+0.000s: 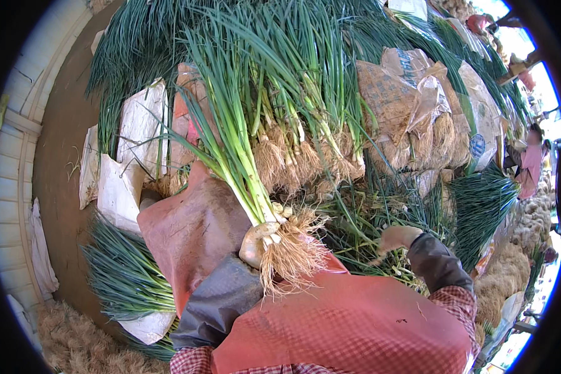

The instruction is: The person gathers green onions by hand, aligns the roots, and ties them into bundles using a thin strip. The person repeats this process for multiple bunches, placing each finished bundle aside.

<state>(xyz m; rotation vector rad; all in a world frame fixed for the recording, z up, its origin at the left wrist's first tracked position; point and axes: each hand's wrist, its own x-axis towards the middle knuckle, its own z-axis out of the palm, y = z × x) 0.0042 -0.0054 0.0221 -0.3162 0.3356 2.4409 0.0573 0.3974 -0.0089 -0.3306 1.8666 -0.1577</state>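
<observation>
My left hand (253,247) is closed round the white lower stems of a bunch of long green alliums (250,187). Their pale, stringy roots (292,262) spread out over my red apron (341,313), and the leaves point up and away from me. To the right, my right hand (399,239) hangs apart from the bunch, above a heap of loose green leaf trimmings (360,233). Its fingers are blurred and point down, so whether they hold a scrap cannot be told. Just beyond the held bunch lie more rooted alliums (304,149).
Wrapped allium bundles in brown woven sacking (397,93) lie at the back right. White sacking (140,126) and another green bundle (131,271) are at my left. Root piles (89,341) line the lower left. At far right sits another person (529,161).
</observation>
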